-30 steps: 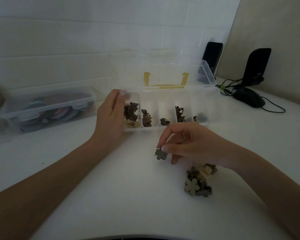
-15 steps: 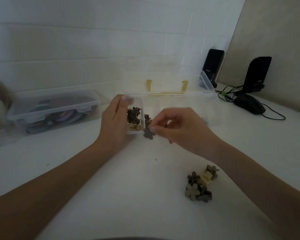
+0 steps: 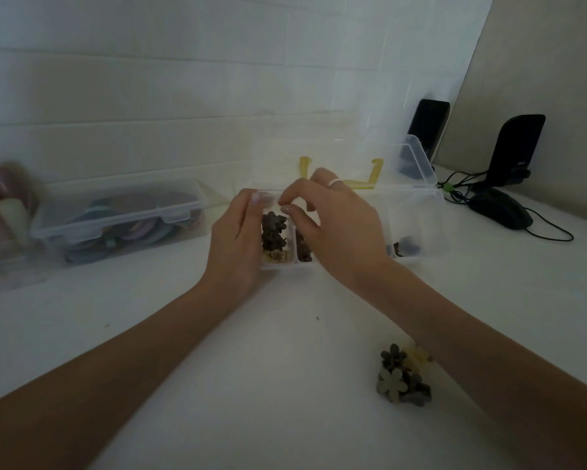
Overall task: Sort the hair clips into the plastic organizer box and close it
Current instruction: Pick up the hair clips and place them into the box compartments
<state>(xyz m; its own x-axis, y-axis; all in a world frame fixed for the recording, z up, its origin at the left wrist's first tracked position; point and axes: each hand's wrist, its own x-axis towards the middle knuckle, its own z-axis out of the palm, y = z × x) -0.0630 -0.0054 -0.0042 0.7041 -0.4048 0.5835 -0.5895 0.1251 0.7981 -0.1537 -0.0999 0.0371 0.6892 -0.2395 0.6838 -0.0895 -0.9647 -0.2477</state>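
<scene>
The clear plastic organizer box (image 3: 433,222) stands open on the white table, its lid (image 3: 412,157) with yellow latches tipped back. My left hand (image 3: 236,235) cups and holds the box's left end. My right hand (image 3: 333,225) hovers over the leftmost compartment, thumb and forefinger slightly apart with nothing between them. Dark flower-shaped hair clips (image 3: 273,230) fill that compartment, with pale ones at its near end. More dark clips lie in the second compartment (image 3: 304,251) and the far right one (image 3: 405,247). A small pile of loose clips (image 3: 402,379) lies on the table at the near right.
A shut clear container (image 3: 122,215) with coloured discs sits at the left, with blurred objects (image 3: 3,205) beyond it. A black mouse (image 3: 500,208) with its cable and two black speakers (image 3: 519,147) stand at the back right.
My right hand carried a dark flower clip from the table up to the leftmost compartment and let it go there. My left hand stayed on the box.
</scene>
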